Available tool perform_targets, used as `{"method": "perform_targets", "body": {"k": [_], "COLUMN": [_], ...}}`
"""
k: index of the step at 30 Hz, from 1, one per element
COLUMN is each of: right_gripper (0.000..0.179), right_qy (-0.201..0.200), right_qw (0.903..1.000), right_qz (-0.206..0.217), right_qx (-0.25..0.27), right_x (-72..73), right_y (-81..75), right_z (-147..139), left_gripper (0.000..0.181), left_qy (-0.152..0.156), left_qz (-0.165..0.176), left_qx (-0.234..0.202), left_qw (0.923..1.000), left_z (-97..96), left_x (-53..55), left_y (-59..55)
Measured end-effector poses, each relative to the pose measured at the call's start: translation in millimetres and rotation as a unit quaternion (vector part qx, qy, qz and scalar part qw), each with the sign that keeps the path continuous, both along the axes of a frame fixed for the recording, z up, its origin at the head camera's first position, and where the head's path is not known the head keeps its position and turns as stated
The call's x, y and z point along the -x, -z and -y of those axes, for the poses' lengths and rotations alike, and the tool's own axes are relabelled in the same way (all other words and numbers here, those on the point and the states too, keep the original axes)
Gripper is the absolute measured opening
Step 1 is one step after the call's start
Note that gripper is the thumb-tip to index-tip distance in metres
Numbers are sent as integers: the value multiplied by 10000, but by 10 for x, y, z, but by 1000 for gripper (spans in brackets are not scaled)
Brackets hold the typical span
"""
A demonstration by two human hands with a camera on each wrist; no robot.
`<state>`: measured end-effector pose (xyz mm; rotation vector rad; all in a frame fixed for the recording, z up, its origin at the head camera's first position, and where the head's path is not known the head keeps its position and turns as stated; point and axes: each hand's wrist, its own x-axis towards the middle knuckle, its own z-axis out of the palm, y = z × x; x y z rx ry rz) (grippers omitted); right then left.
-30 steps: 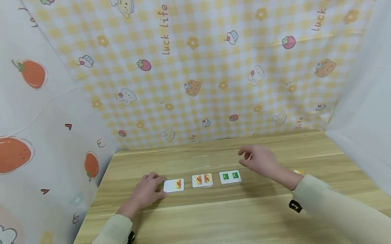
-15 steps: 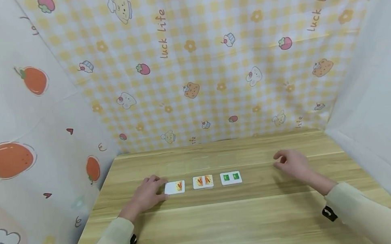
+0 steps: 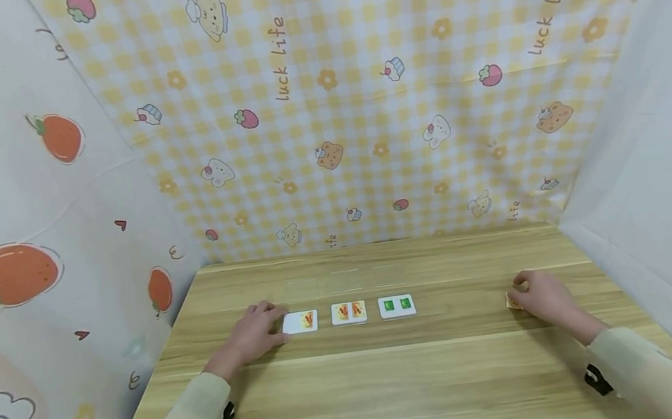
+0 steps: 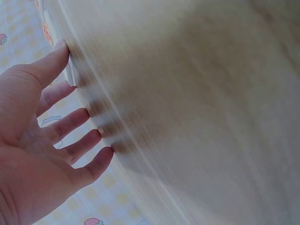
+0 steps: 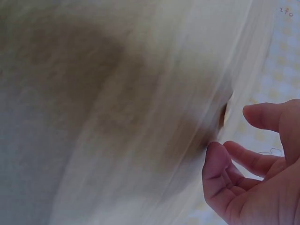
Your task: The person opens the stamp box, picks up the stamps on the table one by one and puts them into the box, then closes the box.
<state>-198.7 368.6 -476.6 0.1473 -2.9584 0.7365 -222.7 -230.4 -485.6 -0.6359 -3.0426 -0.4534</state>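
Observation:
My left hand (image 3: 258,331) rests on the wooden table (image 3: 358,388), its thumb and index finger at opposite edges of a white card (image 3: 292,323) with one sandwich picture at its right end. In the left wrist view the fingertips (image 4: 94,133) touch the table, and the thumb and index finger span the white card stack (image 4: 71,72). At the far right, my right hand (image 3: 544,296) is over a small orange-and-white piece (image 3: 512,302), partly hidden by the fingers. The right wrist view shows the thumb (image 5: 262,116) apart from the index finger, the piece (image 5: 226,112) lying just beyond.
A card with two sandwich pictures (image 3: 349,313) and a card with two green squares (image 3: 397,306) lie in a row to the right of my left hand. Faint clear rectangles (image 3: 345,281) lie behind them. Patterned cloth (image 3: 362,115) hangs at the back and left.
My right hand has moved right, from beside the green-square card to the small piece at the right, and lowered to it. The left hand has stayed at its card.

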Motion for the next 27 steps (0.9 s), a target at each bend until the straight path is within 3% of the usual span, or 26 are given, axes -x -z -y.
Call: {"method": "perform_targets", "body": {"k": [9, 17, 27], "right_gripper": [48, 41, 31], "right_qy": [81, 148, -4], "right_qw": [9995, 9988, 9998], "right_qz": [-26, -222, -86], "right_qx": [-295, -413, -193], "right_x": [35, 66, 48], "right_y": [42, 91, 54], "right_z": [-6, 10, 33], "left_gripper": [59, 60, 58], "left_qy": [6, -10, 22], "left_qz": [-14, -7, -44], "left_qx": [-12, 6, 15], "left_qw": [10000, 10000, 10000], "left_z": [6, 14, 18], "left_x": [-8, 21, -12], "left_y": [-7, 34, -2]}}
